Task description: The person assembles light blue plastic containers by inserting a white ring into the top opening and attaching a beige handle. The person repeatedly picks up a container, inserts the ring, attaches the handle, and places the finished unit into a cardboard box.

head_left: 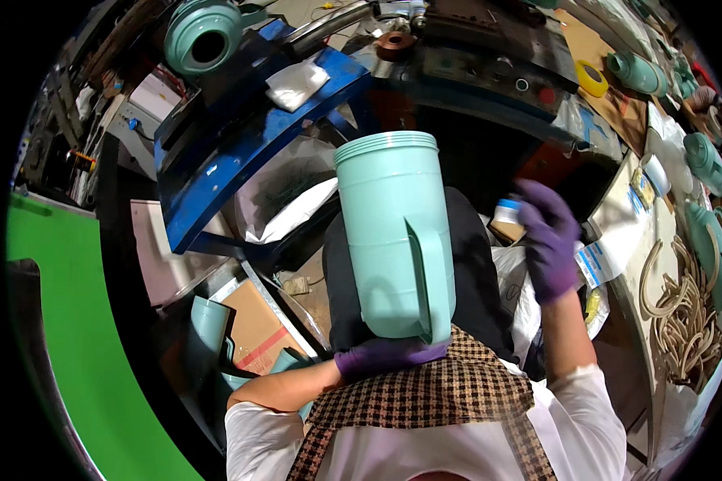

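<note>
A large pale green plastic jug (393, 232) with a threaded rim and a side handle stands over my lap, its rim pointing away from me. My left hand (385, 357), in a purple glove, is wrapped round its base near the handle's lower end; most of those fingers are hidden. My right hand (549, 240), also gloved in purple, is raised to the right of the jug and slightly blurred. Its fingers are curved and apart, with nothing plainly in them. Close to its fingertips is a small white and blue container (507, 211); contact with it cannot be made out.
A blue metal bench (241, 172) stands ahead on the left, with another green jug (204, 40) beyond it. A dark machine (489, 72) is straight ahead. On the right, a table holds a heap of cream-coloured curved strips (686, 329) and more green jugs (707, 164).
</note>
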Demonstrator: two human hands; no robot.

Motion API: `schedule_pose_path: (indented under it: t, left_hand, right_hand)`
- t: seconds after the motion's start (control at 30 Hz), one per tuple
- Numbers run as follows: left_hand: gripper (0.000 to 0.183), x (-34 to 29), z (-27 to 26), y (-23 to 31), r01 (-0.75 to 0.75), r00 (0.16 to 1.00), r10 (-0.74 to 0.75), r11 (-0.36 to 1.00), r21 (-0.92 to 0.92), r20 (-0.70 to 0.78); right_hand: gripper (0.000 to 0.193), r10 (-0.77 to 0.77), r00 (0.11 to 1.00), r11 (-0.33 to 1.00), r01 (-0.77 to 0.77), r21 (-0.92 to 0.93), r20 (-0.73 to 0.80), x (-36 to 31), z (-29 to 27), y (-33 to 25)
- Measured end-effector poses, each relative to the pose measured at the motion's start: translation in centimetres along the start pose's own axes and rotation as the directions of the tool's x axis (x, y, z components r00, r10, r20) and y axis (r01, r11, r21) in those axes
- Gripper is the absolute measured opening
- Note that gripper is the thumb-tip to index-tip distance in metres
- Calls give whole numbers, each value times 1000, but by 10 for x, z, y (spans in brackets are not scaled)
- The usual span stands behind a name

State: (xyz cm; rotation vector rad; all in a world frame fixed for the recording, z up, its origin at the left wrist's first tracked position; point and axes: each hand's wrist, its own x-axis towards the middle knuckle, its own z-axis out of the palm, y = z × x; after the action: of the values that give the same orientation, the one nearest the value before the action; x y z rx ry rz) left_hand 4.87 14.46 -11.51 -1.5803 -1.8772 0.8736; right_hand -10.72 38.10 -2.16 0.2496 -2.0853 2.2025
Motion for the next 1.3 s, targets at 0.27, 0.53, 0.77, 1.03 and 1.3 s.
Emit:
schedule_pose_path:
  t: [0.27, 0.53, 0.77, 1.03, 1.3]
  left_hand:
    - [52, 5, 11, 8, -6, 1000, 6, 982, 191, 2]
    - [67, -17, -30, -10, 297, 682, -398, -615, -730, 613]
    - [112, -95, -115, 0, 308, -33, -533, -810, -499, 845]
    - [91, -78, -120, 57, -302, -716, -361, -611, -732, 597]
    - [80, -134, -141, -39, 77, -864, -465, -503, -861, 195]
  right_hand:
    - [78, 293, 905, 945, -323, 52, 308, 56, 89, 1]
    - [99, -273, 912, 707, 406, -579, 306, 74, 106, 23]
    - [35, 80, 947, 978, -14, -208, 311, 82, 104, 44]
    - [55, -396, 623, 433, 774, -461, 674, 181, 328, -58]
    - [26, -794, 383, 372, 920, -122, 472, 112, 166, -52]
